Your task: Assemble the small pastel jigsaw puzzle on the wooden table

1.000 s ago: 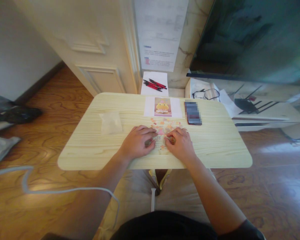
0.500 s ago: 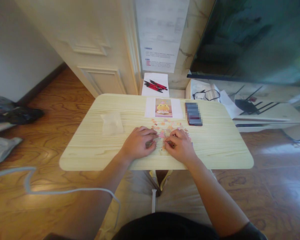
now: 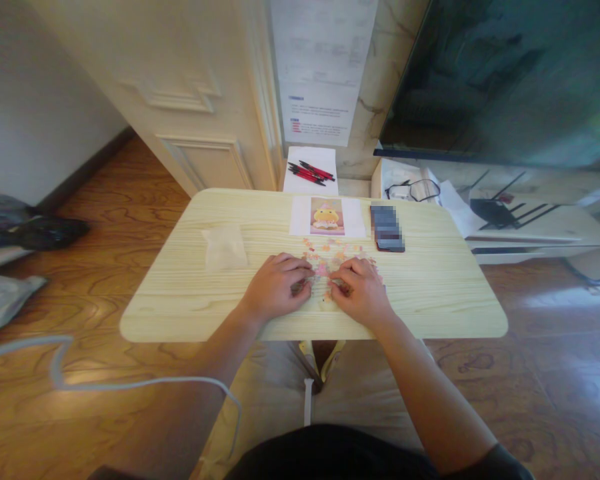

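Small flat pink and orange pieces (image 3: pixel 322 269), like jigsaw puzzle pieces, lie scattered around and between my two hands on the pale wooden table (image 3: pixel 180 293). My left hand (image 3: pixel 279 287) rests at the left of them, fingers curled and thumb brought in toward the fingertips. Opposite it, my right hand (image 3: pixel 361 291) has thumb and fingers bent together in a pinch beside the pieces. Whatever either hand holds is too small to make out. Beyond the pieces lies a white sheet with a printed picture (image 3: pixel 327 216) of a yellow cartoon figure.
A phone (image 3: pixel 388 228) lies at the table's back right, and a translucent whitish packet (image 3: pixel 225 248) at the left. Behind the table, red and black pens (image 3: pixel 310 173) rest on white paper. A white cable (image 3: pixel 145 383) crosses over my left forearm.
Both hands stay in almost the same place. The fingers of my right hand have shifted very slightly by the pink pieces.
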### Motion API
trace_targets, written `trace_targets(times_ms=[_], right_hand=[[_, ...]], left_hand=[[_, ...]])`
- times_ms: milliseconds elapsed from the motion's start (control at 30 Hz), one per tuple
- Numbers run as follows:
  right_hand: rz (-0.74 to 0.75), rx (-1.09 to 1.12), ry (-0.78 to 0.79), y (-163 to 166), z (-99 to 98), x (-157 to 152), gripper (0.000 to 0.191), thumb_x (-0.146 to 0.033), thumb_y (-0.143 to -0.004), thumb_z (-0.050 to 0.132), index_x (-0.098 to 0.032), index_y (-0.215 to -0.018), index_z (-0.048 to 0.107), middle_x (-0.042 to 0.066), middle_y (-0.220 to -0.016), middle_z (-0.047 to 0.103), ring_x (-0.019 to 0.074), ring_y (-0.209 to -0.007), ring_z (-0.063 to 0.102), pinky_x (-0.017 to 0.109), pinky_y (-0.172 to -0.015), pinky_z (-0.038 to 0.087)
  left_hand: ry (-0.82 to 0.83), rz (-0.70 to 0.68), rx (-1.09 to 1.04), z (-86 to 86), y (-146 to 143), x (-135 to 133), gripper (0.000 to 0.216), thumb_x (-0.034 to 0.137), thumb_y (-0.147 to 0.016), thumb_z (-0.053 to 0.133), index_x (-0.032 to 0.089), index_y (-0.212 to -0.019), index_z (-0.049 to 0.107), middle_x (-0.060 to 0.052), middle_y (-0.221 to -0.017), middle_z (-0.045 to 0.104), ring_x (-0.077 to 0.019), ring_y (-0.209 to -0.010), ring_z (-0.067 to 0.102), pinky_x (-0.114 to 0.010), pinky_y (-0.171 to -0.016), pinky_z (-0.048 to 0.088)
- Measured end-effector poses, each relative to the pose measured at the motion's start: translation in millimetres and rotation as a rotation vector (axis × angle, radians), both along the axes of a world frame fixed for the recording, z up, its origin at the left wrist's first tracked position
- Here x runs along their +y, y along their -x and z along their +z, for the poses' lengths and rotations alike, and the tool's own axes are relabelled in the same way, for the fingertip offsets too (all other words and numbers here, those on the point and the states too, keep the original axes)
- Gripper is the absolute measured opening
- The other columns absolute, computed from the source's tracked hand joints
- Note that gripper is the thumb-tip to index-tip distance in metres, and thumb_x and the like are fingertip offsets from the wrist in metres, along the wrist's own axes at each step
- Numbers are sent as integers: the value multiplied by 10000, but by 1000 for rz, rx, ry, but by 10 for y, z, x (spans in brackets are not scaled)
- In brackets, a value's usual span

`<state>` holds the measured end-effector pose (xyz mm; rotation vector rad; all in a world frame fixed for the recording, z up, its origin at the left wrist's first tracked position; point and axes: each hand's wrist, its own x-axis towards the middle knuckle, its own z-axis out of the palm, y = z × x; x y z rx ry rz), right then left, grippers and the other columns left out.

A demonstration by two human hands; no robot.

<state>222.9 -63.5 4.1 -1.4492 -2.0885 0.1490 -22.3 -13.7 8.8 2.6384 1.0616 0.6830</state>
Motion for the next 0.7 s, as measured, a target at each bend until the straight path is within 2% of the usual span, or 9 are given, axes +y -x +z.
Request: trace_targets(times_ms=[67,200,333,400,533,700], right_hand=[[19,1,-1,-4,-2,1,86,-271,-924,752,-274,-1000,791,52,-1032,684,266,-1031,608,456,-958,452],[12,10,12,-7,-13,9,46,-245,-919,750,-269,-904,787,55,-1006,682,262,-1022,611,450,-954,455],[0,7,13,-2,-18,16,26,-237,-905,748,-255,-897,765,61,-1012,686,270,-1028,611,450,-943,462],[-3,-4,15,0,-15,15,22,-242,-909,741,-250,-894,756,61,-1028,689,270,-1030,612,444,-926,462],[-2,-19,19,1,-8,9,40,-239,-916,733,-248,-880,749,52,-1012,690,264,-1023,614,436,-915,454],[35,18,23,-10,-1,11,70,-190,-897,729,-248,-909,766,49,-997,690,254,-993,614,422,-905,468]], left_hand=[[-7,-2,-2,-1,1,2,264,302,-942,643,263,-1145,806,-41,-1209,788,-255,-1118,671,-454,-995,507],[-7,-13,-7,-15,4,12,269,285,-928,651,263,-1146,808,-49,-1199,787,-253,-1107,672,-459,-994,515],[-6,-8,0,-13,3,3,276,293,-933,643,260,-1153,806,-52,-1210,785,-258,-1113,670,-458,-990,517],[-8,-20,12,-5,3,-6,329,302,-938,636,268,-1229,785,-50,-1290,767,-269,-1165,655,-466,-1005,508],[20,-127,78,2,10,-11,513,319,-924,646,331,-1435,680,-4,-1484,683,-302,-1311,582,-508,-1074,467],[62,-136,116,3,7,-3,558,340,-906,662,349,-1464,658,19,-1507,667,-316,-1327,560,-534,-1089,445]])
